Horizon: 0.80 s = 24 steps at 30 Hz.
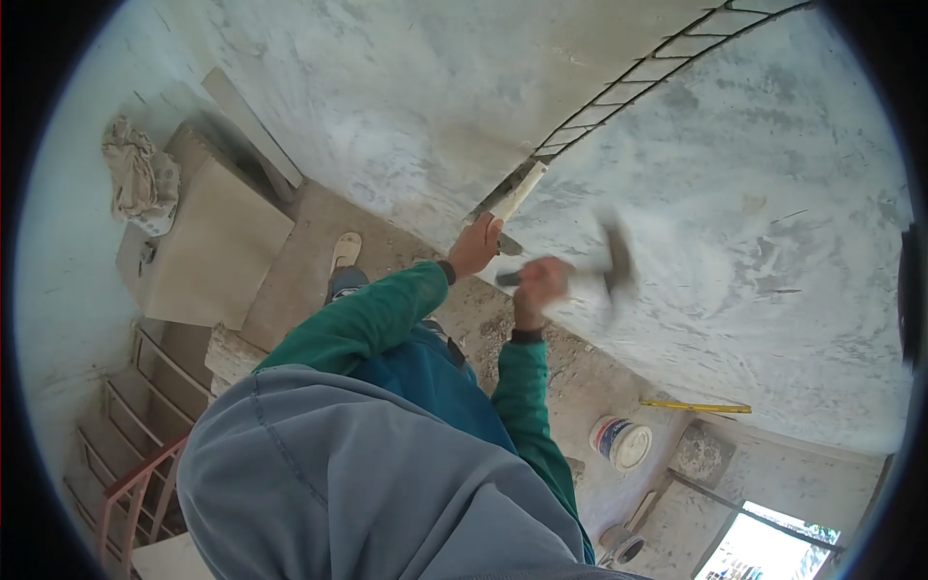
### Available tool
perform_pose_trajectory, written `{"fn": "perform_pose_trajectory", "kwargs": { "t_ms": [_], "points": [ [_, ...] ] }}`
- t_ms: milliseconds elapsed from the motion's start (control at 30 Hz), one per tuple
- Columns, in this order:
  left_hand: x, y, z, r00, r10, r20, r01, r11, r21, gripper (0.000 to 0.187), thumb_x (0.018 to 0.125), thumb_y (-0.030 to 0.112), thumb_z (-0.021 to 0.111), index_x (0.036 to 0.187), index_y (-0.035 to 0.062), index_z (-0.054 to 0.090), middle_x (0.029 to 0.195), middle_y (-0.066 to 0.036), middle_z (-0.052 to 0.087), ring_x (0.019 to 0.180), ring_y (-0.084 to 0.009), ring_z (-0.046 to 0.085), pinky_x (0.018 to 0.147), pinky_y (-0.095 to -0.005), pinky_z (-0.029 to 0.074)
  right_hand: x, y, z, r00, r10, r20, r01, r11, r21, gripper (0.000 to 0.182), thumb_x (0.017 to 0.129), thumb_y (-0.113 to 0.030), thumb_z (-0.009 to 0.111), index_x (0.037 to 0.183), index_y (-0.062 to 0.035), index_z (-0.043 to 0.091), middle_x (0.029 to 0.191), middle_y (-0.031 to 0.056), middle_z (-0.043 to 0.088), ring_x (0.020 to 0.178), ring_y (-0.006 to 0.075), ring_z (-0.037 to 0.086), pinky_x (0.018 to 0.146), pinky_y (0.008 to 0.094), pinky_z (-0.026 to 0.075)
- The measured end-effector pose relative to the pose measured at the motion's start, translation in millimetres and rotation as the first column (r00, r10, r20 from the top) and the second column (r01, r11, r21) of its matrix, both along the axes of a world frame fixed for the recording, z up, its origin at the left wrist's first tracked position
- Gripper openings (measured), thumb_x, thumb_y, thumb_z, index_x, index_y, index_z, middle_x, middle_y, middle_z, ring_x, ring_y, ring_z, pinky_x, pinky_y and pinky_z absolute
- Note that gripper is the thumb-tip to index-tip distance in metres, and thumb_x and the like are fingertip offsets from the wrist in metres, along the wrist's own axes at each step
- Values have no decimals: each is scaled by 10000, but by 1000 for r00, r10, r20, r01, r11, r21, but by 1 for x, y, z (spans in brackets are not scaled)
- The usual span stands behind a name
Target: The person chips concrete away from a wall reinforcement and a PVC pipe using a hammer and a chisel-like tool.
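Observation:
My left hand [475, 246] is closed around the lower end of a pale, flat strip [522, 190], which lies along a dark groove in the wall [715, 193]. My right hand [542, 281] grips the handle of a hammer [617, 256], whose head is blurred by motion beside the wall. Above the strip, a ladder-like metal reinforcement [619, 97] runs up the wall in the same line.
Rubble [488, 314] lies on the floor below the wall. A white bucket [621, 443] and a yellow level [696, 407] are at lower right. Large boards [217, 246], a cloth [135, 174] and a red railing [140, 483] stand at left.

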<state>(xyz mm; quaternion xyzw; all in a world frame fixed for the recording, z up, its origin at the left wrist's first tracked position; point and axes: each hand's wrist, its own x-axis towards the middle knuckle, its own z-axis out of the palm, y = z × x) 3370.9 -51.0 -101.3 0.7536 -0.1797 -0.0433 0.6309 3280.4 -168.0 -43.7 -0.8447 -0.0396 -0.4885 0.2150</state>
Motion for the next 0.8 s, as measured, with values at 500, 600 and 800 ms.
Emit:
{"fn": "perform_pose_trajectory", "kwargs": {
  "t_ms": [500,600,800],
  "points": [
    [-56,67,44,986,-126,-110,105,979,-174,370,1030,383,394,963,33,495,604,-151,503,539,-358,521,526,-452,386,-68,18,-67,695,-25,-718,367,872,324,392,977,-304,518,867,71,551,602,188,554,513,321,555,504,429,417],
    [-40,49,26,995,-61,-78,54,995,-86,328,1024,349,399,977,34,479,616,-221,547,614,-479,536,540,-541,373,-70,-1,-64,812,-53,-581,342,851,400,360,991,-294,505,846,34,522,539,77,503,458,173,483,451,339,382],
    [-5,14,22,997,6,-72,0,997,80,314,1021,342,376,1001,40,461,640,-236,583,637,-491,570,561,-591,400,-35,23,28,953,153,-261,15,839,544,338,1020,-315,441,851,-25,483,535,17,469,443,85,436,427,242,348]
  ]
}}
